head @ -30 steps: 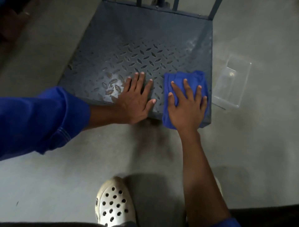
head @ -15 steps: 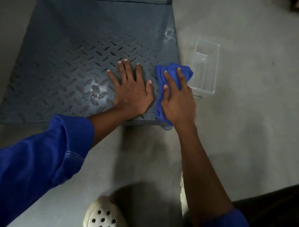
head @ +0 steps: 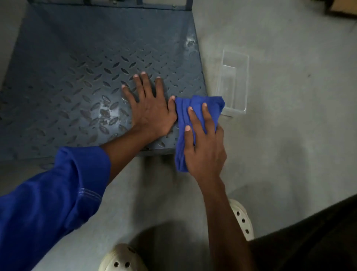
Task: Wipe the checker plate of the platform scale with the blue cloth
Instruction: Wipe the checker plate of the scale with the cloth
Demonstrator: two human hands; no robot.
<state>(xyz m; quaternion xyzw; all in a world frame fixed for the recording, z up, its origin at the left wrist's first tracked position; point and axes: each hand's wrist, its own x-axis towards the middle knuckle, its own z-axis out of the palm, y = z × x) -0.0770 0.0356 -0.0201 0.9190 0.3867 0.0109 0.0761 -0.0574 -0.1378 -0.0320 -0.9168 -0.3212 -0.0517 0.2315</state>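
The dark grey checker plate of the platform scale lies on the floor ahead of me, with pale smears near its front and its far right corner. My left hand rests flat on the plate near the front right, fingers spread, holding nothing. Right beside it, my right hand grips the bunched blue cloth at the plate's front right corner. The cloth hangs over the front edge and the right edge of the plate.
A clear plastic container sits on the concrete floor just right of the scale. Metal uprights stand at the plate's far edge. My white perforated clogs are on the floor below my arms.
My right hand has gone from pressing flat on the spread cloth to gripping it bunched, sliding to the plate's right front corner. My left hand stays flat on the plate. My head has shifted.
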